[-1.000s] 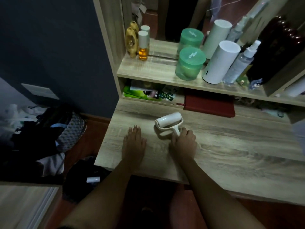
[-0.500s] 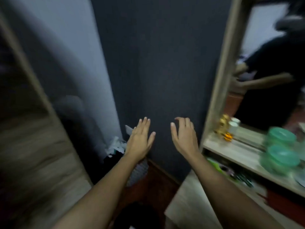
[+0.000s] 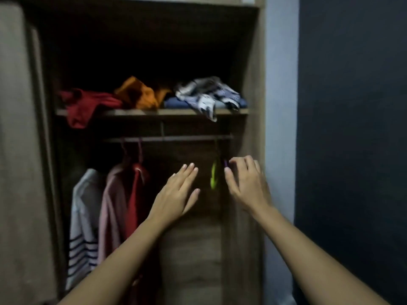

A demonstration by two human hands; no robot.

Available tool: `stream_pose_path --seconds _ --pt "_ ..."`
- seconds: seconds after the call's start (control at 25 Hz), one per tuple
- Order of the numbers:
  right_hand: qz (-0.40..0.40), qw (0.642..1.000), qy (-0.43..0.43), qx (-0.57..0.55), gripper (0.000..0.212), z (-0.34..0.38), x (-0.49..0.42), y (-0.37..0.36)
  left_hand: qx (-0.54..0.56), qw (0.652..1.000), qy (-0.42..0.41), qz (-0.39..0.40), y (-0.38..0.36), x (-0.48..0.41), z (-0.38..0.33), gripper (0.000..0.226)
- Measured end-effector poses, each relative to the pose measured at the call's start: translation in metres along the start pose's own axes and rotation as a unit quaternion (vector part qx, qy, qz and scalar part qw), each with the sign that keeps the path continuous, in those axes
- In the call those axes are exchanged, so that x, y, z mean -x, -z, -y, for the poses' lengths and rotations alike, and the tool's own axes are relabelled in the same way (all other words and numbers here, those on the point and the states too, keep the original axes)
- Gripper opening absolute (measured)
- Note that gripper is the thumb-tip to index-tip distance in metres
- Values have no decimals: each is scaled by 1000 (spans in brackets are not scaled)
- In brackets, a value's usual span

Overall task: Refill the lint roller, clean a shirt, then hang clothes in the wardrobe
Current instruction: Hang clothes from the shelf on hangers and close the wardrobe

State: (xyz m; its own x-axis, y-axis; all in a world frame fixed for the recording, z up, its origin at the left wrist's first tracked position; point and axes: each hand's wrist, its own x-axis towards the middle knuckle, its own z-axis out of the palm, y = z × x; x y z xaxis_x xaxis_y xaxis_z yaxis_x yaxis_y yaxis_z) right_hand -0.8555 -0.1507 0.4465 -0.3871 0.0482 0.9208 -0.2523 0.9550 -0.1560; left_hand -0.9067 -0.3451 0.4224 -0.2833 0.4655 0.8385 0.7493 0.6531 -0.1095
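Wardrobe (image 3: 253, 89) stands open straight ahead of the person, and both bare arms reach into its lower section, under the rail (image 3: 167, 138). On the left of the rail hang a striped shirt (image 3: 83, 216), a pink top (image 3: 110, 205) and a red top (image 3: 134, 194). The right end carries what look like two bare hangers, a green hanger (image 3: 213, 176) and a purple hanger (image 3: 225, 164) just beside it.

The step in hand is probably the last one, hanging clothes, and more exactly fetching an empty hanger, since neither hand carries a garment. The left hand (image 3: 176, 194) is flat, its fingers (image 3: 189, 172) straight and close together, holding nothing, a little to the left of the green hanger. The right hand (image 3: 246, 181) is at the purple hanger with its fingers (image 3: 236, 164) curled. The picture is too blurred to tell whether they already pinch it or only touch it. The green hanger hangs between the two hands.

Next, the chosen hanger's hook has to be lifted up and off the rail without dragging its neighbour along, then carried to the garment.

On the shelf (image 3: 154, 111) above the rail lie crumpled red, orange and patterned clothes.
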Motion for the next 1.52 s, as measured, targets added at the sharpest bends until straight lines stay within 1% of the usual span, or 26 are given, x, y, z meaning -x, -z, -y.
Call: stream_pose_path --seconds 0.16,0.24,0.32,0.4,0.52,0.6,0.68,0.76,0.8,0.84,0.92,1.04,1.08,1.12,1.2,1.28,1.36,1.44,1.52 --pt "-17 997 75 -8 31 57 -70 -63 -94 993 -22 -61 55 -19 97 52" --pt "-20 995 99 -6 37 76 -101 -83 -139 985 -37 -93 76 -31 136 54" --pt "-14 993 117 -9 50 96 -134 -100 -185 975 -39 -115 95 -47 175 59" --pt "-10 989 144 -9 63 116 -170 -112 -216 970 -16 -112 111 -67 209 72" --pt "0 980 196 11 80 143 -223 -121 -254 964 48 -55 124 -90 246 95" --pt "46 975 210 50 92 155 -257 -130 -293 953 81 -16 124 -99 265 102" --pt "144 969 192 61 97 157 -282 -143 -305 947 102 13 118 -104 279 101" --pt "250 950 179 55 90 155 -294 -159 -298 947 119 17 110 -107 287 97" --pt "283 938 189 63 82 154 -295 -166 -295 948 120 17 106 -108 289 96" --pt "298 930 204 67 72 153 -295 -170 -295 948 117 17 102 -108 291 96" --pt "288 927 235 57 54 151 -293 -168 -302 947 108 14 96 -108 294 96" --pt "223 942 248 22 26 143 -293 -146 -297 949 107 9 92 -108 296 97" --pt "197 949 245 3 21 139 -293 -135 -291 950 109 11 92 -108 296 97" --pt "171 956 239 -20 18 135 -292 -122 -284 952 112 13 93 -107 295 99" --pt "121 963 231 -64 20 131 -289 -95 -254 959 125 7 96 -109 290 102" --pt "95 966 230 -68 24 129 -287 -66 -209 971 118 -20 100 -118 275 104" --pt "86 966 237 -57 24 128 -283 -39 -162 983 68 -55 104 -133 250 109" --pt "69 968 233 -66 22 125 -279 -11 -76 994 21 -76 107 -152 216 115" --pt "42 973 213 -82 24 120 -276 14 16 995 9 -98 112 -168 181 123"
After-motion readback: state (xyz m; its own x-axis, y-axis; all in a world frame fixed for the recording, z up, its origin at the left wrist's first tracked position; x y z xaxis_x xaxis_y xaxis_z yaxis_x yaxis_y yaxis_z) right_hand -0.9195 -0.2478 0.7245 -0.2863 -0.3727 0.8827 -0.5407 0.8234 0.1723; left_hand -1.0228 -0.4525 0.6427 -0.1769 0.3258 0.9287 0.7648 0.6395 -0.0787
